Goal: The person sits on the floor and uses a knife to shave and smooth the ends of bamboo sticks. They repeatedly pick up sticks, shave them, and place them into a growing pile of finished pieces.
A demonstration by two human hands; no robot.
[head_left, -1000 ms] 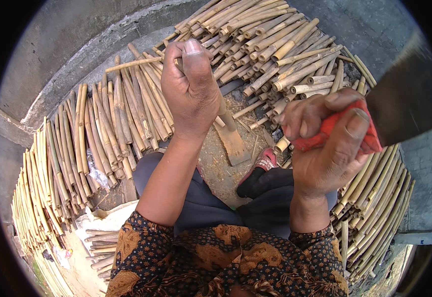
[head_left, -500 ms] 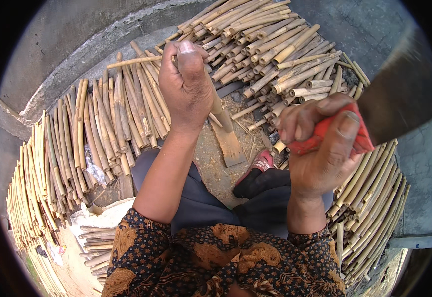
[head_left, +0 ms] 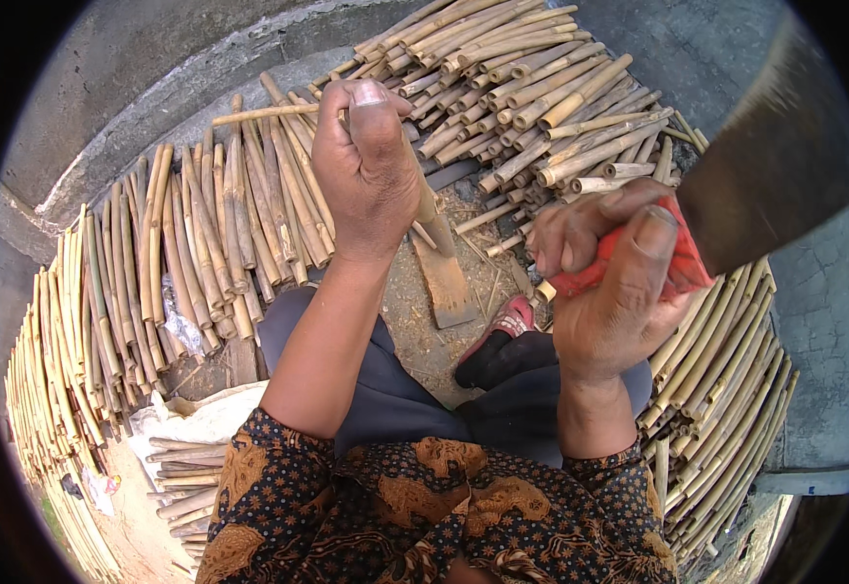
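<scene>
Left hand (head_left: 366, 180) clasps round tan bamboo pole (head_left: 427, 201); right hand (head_left: 604, 292) grips red-handled broad metal blade (head_left: 775, 165). Below grips: debris-strewn grey floor (head_left: 410, 313); beyond: grey concrete wall (head_left: 152, 88).

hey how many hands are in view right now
2: the left hand, left of centre, closed around a bamboo stick; the right hand, toward the right, gripping the red handle of a broad blade. No others show.

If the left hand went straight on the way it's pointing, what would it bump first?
Probably the pile of bamboo poles beyond the left hand, though depth is unclear, so it might pass above them.
</scene>
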